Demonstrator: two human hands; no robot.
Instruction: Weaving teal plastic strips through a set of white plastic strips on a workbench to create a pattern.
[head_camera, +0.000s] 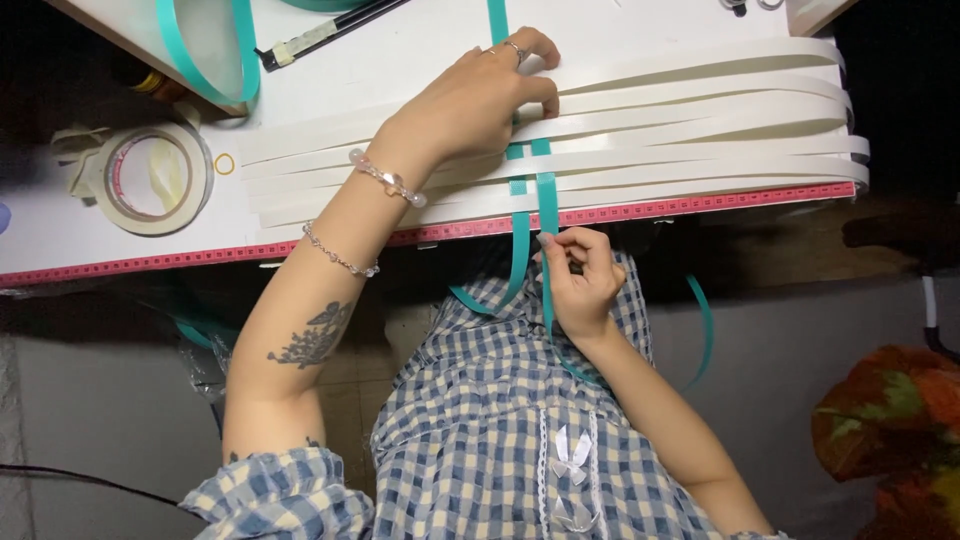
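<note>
Several long white strips (700, 120) lie side by side across the white table (420, 50). Two teal strips (545, 195) run crosswise through them, woven over and under, and hang off the table's near edge. My left hand (480, 95) lies flat on the white strips where the teal ones cross, fingers pressing down. My right hand (580, 275) is below the table edge, pinching one teal strip between thumb and fingers.
A roll of pale tape (150, 180) sits at the table's left, a small rubber band (225, 163) beside it. A teal-strip coil (210, 50) and a black stick (320, 32) lie at the back. A red measuring tape (700, 207) lines the near edge.
</note>
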